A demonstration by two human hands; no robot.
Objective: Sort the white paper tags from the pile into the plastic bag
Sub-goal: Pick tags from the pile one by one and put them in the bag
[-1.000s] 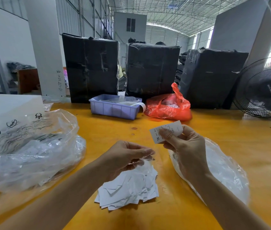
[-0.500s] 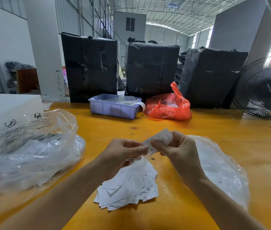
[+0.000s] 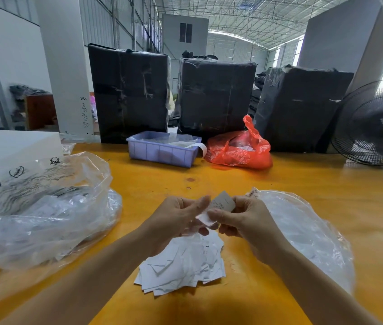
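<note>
The work surface is a glossy yellow-orange table [image 3: 268, 184], viewed from the head camera. Both hands meet above its near centre. The right hand [image 3: 246, 221] pinches a white paper tag [image 3: 221, 204] between thumb and fingers; the tag is tilted, printed side up. The left hand [image 3: 176, 219] has its fingers curled, with fingertips touching the lower end of the same tag; motion blur prevents confirming whether it grips the tag.

Directly below the hands lies the pile of white paper tags [image 3: 183, 266], flat on the table. A clear plastic bag [image 3: 307, 233] lies just to the right of the pile, partly behind the right forearm. A larger clear plastic bag [image 3: 45, 207] with black printed symbols, holding white paper pieces, lies on the left side of the table, against a white box [image 3: 10, 148].

At the far table edge stand a lilac plastic bin [image 3: 162, 152] and, just beside it, a red plastic bag [image 3: 239, 148]. Behind them are three black-wrapped bales [image 3: 216, 95]. A black floor fan [image 3: 373, 123] stands at the right. A white column [image 3: 63, 66] rises at the left. The room is a warehouse hall with a metal truss roof [image 3: 244, 15].
</note>
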